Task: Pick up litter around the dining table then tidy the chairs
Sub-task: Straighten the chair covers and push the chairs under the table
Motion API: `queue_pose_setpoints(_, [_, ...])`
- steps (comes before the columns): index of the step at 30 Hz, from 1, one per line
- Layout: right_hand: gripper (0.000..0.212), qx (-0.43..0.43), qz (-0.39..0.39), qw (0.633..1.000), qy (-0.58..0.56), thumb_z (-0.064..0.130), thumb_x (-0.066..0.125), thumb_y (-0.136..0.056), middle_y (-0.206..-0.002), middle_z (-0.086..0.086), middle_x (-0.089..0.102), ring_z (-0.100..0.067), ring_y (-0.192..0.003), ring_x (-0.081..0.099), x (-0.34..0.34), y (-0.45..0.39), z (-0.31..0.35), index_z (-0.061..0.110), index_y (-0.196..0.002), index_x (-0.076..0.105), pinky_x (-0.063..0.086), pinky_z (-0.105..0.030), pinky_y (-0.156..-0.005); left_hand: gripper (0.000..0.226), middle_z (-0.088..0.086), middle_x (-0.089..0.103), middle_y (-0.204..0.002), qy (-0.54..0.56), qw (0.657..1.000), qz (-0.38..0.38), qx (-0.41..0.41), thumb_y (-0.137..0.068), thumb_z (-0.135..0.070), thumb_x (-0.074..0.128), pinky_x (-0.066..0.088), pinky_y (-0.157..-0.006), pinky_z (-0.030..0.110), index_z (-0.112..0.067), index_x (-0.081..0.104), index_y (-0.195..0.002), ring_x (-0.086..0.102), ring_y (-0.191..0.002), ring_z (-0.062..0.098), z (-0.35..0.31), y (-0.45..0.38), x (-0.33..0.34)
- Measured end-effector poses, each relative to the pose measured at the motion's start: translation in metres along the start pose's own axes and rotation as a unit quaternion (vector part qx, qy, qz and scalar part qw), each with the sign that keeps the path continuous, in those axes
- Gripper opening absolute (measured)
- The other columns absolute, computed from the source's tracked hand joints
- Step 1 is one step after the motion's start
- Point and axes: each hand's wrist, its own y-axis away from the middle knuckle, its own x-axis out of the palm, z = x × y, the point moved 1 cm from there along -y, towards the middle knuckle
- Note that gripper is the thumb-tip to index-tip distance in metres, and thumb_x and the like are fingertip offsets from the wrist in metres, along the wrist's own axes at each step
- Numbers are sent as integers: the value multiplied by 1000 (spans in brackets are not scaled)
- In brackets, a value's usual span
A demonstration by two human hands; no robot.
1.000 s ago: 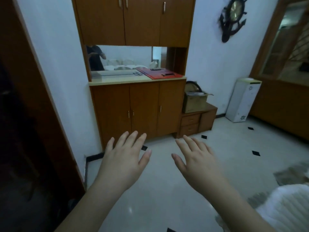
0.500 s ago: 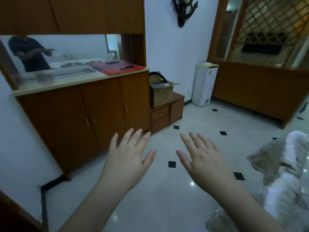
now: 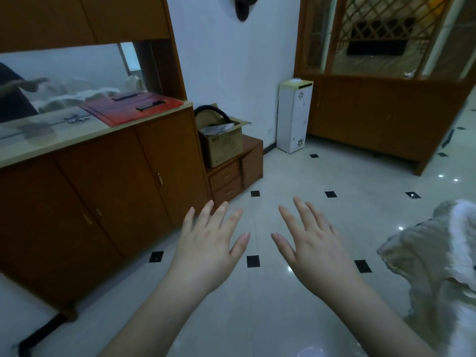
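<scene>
Where cabinets (image 3: 108,191) stand, glossy tiled floor (image 3: 296,176) spreads.

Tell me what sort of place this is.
Probably a home's dining or living area: a long brown wooden sideboard with a mirror above it, glossy white floor tiles with small black diamond insets, and a brown wooden lattice room divider.

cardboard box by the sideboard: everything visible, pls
The brown cardboard box sits upright on a low wooden drawer unit, tucked between the tall wooden sideboard and the white wall. Its top flaps are open; crumpled pale paper or plastic and a black curved hose-like loop stick out of it. A faint print marks its front face, unreadable. Neither hand touches it.
</scene>
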Motion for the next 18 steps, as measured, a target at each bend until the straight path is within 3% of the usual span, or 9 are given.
queue_pose_setpoints(2, [79,17,-2,1000,10,67,-6,-83,-162,1,4,-19,-148,4,3,-15,-14,33,-152,8,19,-38,-115,60,-10,5,-162,5,1000,4,17,-96,-64,8,-11,-115,44,-42,2,-151,-5,-149,16,-6,-28,9])
queue_pose_setpoints(5, [75,47,0,999,14,66,-1,-87,-161,-1,9,-21,-148,9,10,-44,-37,31,-152,13,22,-40,-114,58,-9,6,-162,14,999,-1,50,-97,-61,8,-8,-116,43,-40,2,-151,-4,-149,16,-17,-73,23])
queue_pose_setpoints(9, [69,86,-4,996,31,62,16,-92,-146,-9,46,-29,-132,46,21,-90,-59,23,-140,47,46,-44,-95,56,-10,11,-161,38,995,-12,92,-99,-57,2,-5,-117,41,-40,5,-151,1,-148,15,-27,-131,43])
queue_pose_setpoints(13, [79,78,-10,996,45,66,-2,-84,-159,-2,20,-23,-145,20,44,-147,-78,30,-151,20,26,-39,-112,64,-10,16,-160,55,993,-8,108,-91,-58,-3,-1,-118,40,-39,9,-151,6,-148,15,-20,-197,68])
queue_pose_setpoints(16, [73,101,-33,992,68,62,7,-90,-153,-7,35,-27,-139,34,49,-194,-90,26,-148,32,33,-41,-109,73,-9,18,-160,45,991,5,126,-85,-59,-11,1,-118,41,-38,10,-151,10,-148,18,-11,-252,79])
queue_pose_setpoints(18, [69,130,-21,988,81,60,16,-92,-144,-9,48,-30,-130,47,51,-225,-97,22,-142,44,42,-43,-102,72,-6,28,-157,36,989,-7,146,-87,-58,-4,10,-117,45,-36,20,-151,20,-146,21,-5,-291,80])
